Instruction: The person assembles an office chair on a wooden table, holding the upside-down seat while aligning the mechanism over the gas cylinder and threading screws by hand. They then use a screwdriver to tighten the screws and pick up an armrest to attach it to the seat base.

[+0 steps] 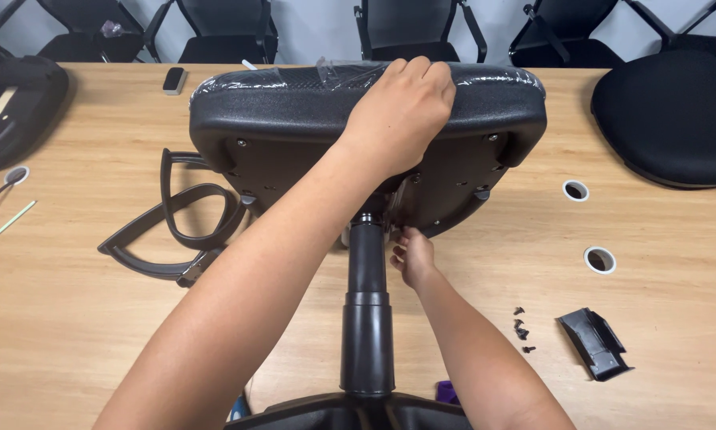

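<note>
While your left hand (402,103) only grips the seat's (294,103) far edge as it tilts on the column (367,318) over the tabletop (95,334), it can tip onto your right hand (412,255), fingers curled underneath.

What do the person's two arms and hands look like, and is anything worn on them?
Both arms are bare as far as the picture shows: no sleeves, gloves, watch or bracelet. The left hand and right hand show no rings. The left forearm looks broad because it is close to the camera; the fingernails look short and plain.
</note>
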